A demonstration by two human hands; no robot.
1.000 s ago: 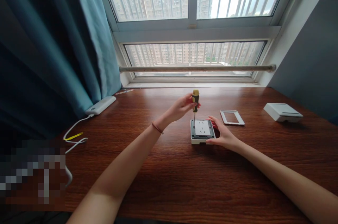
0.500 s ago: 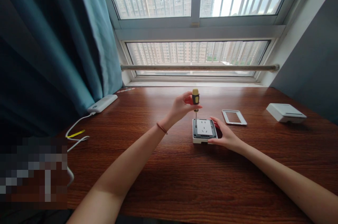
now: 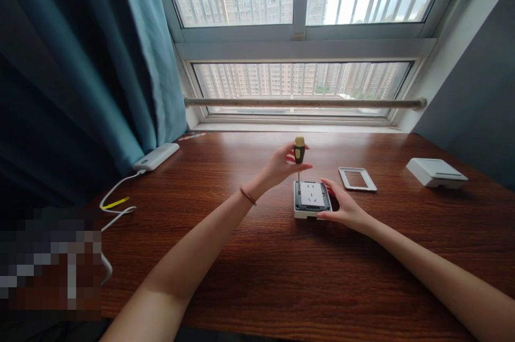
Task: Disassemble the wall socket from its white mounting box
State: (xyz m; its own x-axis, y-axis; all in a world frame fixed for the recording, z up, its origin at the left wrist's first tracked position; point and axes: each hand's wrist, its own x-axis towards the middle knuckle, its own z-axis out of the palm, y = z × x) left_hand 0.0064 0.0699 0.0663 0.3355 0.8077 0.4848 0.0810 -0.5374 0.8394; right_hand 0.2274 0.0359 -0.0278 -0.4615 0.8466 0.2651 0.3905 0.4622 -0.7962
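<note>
My left hand grips a screwdriver by its black and yellow handle. The screwdriver stands upright, its thin shaft reaching down to the left side of a wall socket. This socket has a white face with several slots and a dark surround, and it sits on a white box lying on the table. From the right, my right hand holds the box, thumb at its near edge and fingers at its far right corner. The screw under the tip is too small to make out.
Behind my right hand lies a white rectangular frame. A white box-shaped unit rests at the far right of the wooden table. At the left are a white power strip, its cable and a yellow tie. Curtain and window border the table.
The screwdriver handle has turned a little within my left fingers, which have shifted slightly to the right. My right hand and the socket stay in place.
</note>
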